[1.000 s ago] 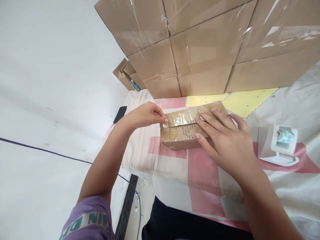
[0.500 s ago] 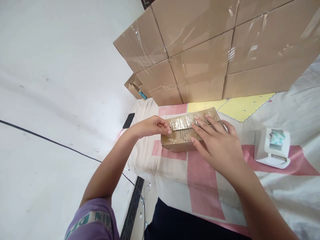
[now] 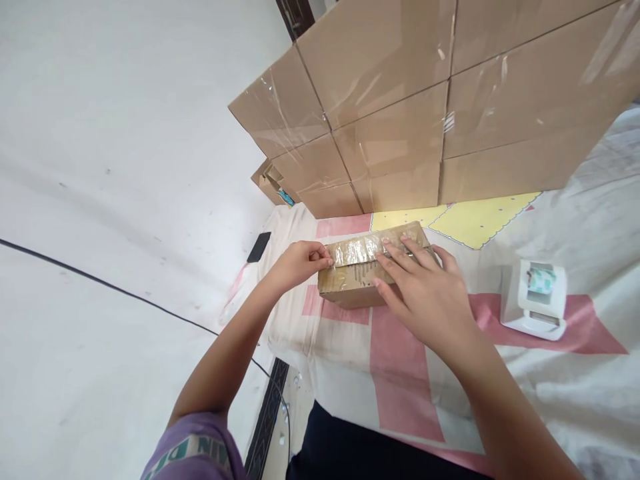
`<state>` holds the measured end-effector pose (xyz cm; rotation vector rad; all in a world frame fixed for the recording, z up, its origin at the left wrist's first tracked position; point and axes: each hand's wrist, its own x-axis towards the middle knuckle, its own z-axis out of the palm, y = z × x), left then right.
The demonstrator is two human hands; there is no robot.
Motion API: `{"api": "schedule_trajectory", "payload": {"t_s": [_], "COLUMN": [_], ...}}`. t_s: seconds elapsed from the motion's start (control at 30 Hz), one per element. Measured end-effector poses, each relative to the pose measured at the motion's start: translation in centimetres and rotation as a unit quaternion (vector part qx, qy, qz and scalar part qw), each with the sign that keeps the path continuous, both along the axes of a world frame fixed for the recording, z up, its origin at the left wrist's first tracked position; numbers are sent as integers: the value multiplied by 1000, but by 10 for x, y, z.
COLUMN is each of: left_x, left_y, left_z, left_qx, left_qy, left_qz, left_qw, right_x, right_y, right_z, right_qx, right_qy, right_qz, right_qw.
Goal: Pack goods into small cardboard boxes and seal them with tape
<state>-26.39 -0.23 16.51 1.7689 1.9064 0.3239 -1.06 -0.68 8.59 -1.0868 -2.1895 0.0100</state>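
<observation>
A small brown cardboard box (image 3: 350, 280) lies on a patterned bed sheet (image 3: 400, 360); clear shiny tape (image 3: 355, 251) runs along its top. My left hand (image 3: 300, 263) is at the box's left end, fingers curled and pinched on the end of the tape. My right hand (image 3: 423, 290) lies flat on the box's top and right part, fingers stretched out and pressing on the tape.
A wall of stacked taped cardboard boxes (image 3: 430, 113) stands just behind. A white label printer (image 3: 535, 300) sits on the sheet to the right. A dark phone (image 3: 259, 247) lies at the bed's left edge, a folded carton (image 3: 273, 183) beyond it. White wall with a cable (image 3: 100, 283) on the left.
The camera tilted so everything shifted slightly down and left in view. My left hand's pinch closed in against the box's left end; my right hand stays pressed on the tape.
</observation>
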Motion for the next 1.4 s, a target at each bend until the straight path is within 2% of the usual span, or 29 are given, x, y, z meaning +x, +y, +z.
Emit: {"api": "schedule_trajectory", "payload": {"t_s": [0.47,0.57,0.63,0.73,0.83,0.93,1.1,1.23,1.4], "left_x": [5,6,6,9,12,12,9,17,31], "left_y": [6,1,-4,-13,-16,-11,-3,-5,-7], "left_z": [2,11,21,36,40,32,16,17,21], "left_qx": [19,40,31,-34,-86,-92,-53,-24,-11], "left_qy": [33,41,7,-73,-95,-64,17,124,233], "left_qz": [10,16,16,4,-6,-7,-18,-29,2], "left_qw": [999,998,999,997,992,994,998,992,972], "right_x": [5,6,7,7,7,7,7,7,7], "right_y": [-2,-3,-4,-5,-5,-4,-4,-4,-3], "right_z": [0,1,1,0,-1,-1,-1,-1,-1], "right_qx": [-28,-30,-31,-33,-36,-38,-39,-38,-42], "right_qy": [22,23,23,27,31,32,35,34,33], "right_qz": [14,15,15,16,17,18,18,18,16], "right_qw": [999,999,999,999,999,999,998,999,998]}}
